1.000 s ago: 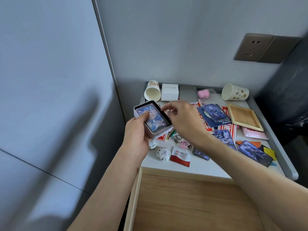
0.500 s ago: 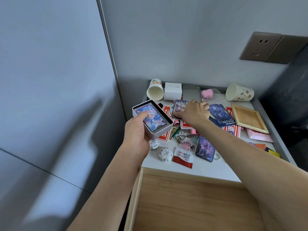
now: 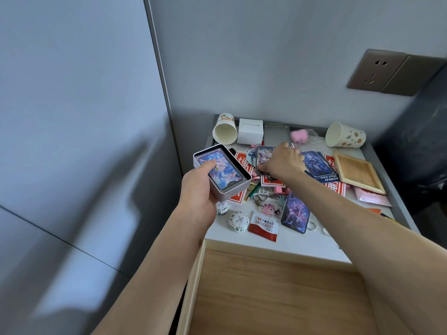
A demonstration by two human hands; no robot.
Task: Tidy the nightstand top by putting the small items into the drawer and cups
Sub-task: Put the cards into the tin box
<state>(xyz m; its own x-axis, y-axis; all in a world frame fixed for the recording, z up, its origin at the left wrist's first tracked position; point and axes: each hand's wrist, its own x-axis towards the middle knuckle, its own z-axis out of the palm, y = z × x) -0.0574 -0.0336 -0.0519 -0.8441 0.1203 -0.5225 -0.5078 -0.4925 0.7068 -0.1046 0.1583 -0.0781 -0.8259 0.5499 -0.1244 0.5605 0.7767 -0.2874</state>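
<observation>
White-sided tin (image 3: 233,191) is held clear of the surface (image 3: 290,243), at nine o'clock from the clutter, open side up. The left hand (image 3: 199,192) grips it from beneath, fingers mostly hidden under it, thumb laid flat on the illustrated card (image 3: 225,172) inside. Judged purpose: to steady the tin as a receptacle and keep the stored card from sliding. Tin and stored card share one long axis, ten o'clock to four o'clock, picture side up.

The right hand (image 3: 284,163) reaches to mid-surface and pinches a second card (image 3: 263,155), thumb at the near short edge, fingers curled over the far one. Its long axis runs nearly twelve to six, face up. Whether it has left the surface cannot be told.

Judged step: gathering loose cards into the tin. To seat, the pinched card needs turning anticlockwise. A third card (image 3: 296,212) lies at five o'clock from the right hand. The drawer (image 3: 278,298) stands open at six o'clock. A printed cup (image 3: 225,134) and a spotted cup (image 3: 344,136) lie tipped at the far edge.
</observation>
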